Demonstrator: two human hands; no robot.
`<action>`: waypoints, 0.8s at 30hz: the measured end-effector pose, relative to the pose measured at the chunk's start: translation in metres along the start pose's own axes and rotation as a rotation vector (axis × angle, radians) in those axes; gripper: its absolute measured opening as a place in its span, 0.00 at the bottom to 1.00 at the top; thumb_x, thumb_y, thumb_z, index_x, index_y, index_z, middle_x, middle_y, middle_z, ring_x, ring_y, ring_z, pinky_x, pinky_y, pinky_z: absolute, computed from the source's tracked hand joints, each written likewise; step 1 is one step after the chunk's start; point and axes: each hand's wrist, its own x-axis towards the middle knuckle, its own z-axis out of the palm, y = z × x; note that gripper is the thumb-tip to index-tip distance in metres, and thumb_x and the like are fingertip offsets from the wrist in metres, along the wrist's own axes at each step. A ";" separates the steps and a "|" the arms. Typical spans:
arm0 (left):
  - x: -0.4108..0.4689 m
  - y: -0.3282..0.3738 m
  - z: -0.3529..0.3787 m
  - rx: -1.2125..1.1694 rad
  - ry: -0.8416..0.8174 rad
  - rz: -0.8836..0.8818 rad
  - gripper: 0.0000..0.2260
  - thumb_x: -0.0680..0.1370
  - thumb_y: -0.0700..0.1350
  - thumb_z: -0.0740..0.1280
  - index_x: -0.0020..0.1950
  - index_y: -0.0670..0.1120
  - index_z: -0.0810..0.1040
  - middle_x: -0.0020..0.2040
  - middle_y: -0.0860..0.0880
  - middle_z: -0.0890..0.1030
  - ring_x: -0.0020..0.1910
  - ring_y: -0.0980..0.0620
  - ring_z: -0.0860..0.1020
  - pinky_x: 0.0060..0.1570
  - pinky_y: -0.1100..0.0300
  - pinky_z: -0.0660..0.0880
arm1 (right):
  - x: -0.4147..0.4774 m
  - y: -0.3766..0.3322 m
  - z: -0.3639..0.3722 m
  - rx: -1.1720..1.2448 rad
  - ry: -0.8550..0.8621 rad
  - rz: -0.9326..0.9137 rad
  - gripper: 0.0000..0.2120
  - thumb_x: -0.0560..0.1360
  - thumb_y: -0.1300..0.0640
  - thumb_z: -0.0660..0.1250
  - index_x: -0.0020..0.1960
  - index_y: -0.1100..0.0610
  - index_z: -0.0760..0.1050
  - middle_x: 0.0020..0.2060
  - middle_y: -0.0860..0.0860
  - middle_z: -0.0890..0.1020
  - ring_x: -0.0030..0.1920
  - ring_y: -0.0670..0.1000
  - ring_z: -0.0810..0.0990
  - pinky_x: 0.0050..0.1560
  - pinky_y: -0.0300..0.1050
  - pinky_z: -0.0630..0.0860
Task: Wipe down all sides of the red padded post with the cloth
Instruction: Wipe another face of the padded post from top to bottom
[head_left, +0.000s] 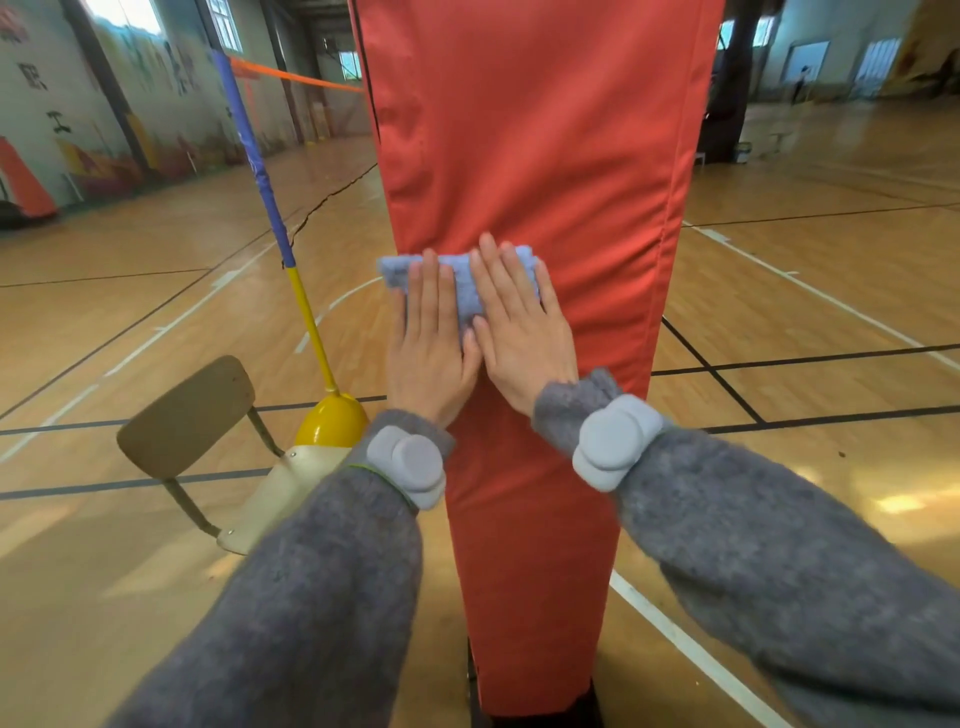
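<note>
Red post (519, 130): cloth (464, 293) beneath both hands (431, 338) (524, 327)

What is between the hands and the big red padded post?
A light blue fluffy cloth, pressed against the red padded post by left hand and right hand; the head view shows it.

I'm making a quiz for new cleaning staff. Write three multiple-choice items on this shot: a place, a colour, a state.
1. On which side of the red padded post is the brown-backed chair? A. left B. right C. behind
2. The folded fluffy cloth is: A. white B. light blue C. green
3. The left hand and right hand: A. pinch the cloth B. press it flat-fingered against the post C. hang free
Answers: 1 A, it stands at the post's left; 2 B, blue pile shows between the hands; 3 B, both lie straight on it.
</note>
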 end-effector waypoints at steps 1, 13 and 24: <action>0.013 -0.002 -0.004 0.004 0.017 0.002 0.26 0.77 0.46 0.54 0.72 0.34 0.56 0.69 0.32 0.65 0.74 0.45 0.51 0.72 0.59 0.39 | 0.013 0.001 -0.004 -0.008 0.010 -0.013 0.27 0.74 0.56 0.53 0.70 0.65 0.65 0.69 0.58 0.69 0.69 0.55 0.67 0.71 0.48 0.48; -0.087 -0.006 0.009 -0.033 -0.227 0.018 0.28 0.82 0.53 0.45 0.76 0.46 0.34 0.76 0.49 0.34 0.75 0.53 0.38 0.74 0.58 0.41 | -0.069 0.000 0.028 -0.037 -0.120 -0.189 0.26 0.75 0.55 0.53 0.71 0.63 0.57 0.69 0.57 0.69 0.70 0.53 0.61 0.72 0.51 0.48; -0.078 0.010 0.007 0.027 -0.206 -0.007 0.27 0.77 0.46 0.55 0.73 0.36 0.54 0.73 0.36 0.61 0.76 0.50 0.42 0.73 0.57 0.43 | -0.072 0.010 0.016 -0.042 -0.161 -0.153 0.25 0.76 0.56 0.52 0.71 0.64 0.59 0.69 0.58 0.69 0.70 0.53 0.60 0.72 0.47 0.47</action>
